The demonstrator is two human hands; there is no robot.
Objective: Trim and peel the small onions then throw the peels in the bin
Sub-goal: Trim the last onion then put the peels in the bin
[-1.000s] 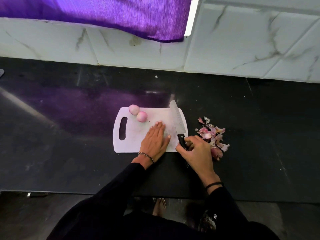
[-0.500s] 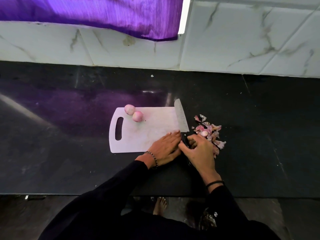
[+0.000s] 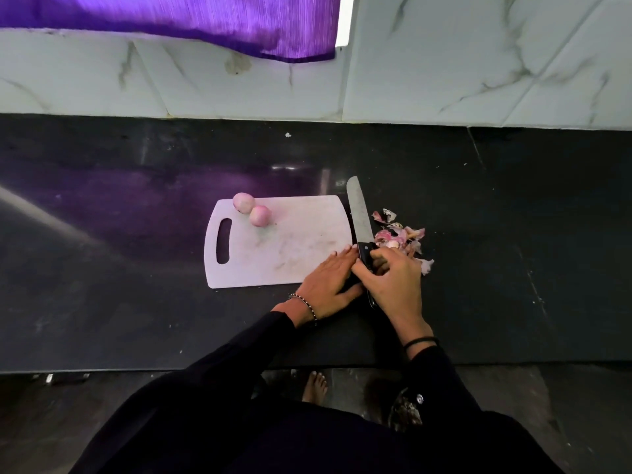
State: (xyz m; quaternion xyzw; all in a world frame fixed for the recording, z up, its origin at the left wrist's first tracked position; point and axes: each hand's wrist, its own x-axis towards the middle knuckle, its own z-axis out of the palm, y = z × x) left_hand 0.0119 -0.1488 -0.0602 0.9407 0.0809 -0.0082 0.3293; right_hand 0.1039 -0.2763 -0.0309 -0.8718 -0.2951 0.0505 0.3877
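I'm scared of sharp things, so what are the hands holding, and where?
The right hand grips the knife by its black handle. The left hand lies flat, holding nothing.

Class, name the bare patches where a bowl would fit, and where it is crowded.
Free: mid cutting board, between the onions and the left hand; the counter left of it. Crowded: the board's right edge, with knife, right hand, peels.
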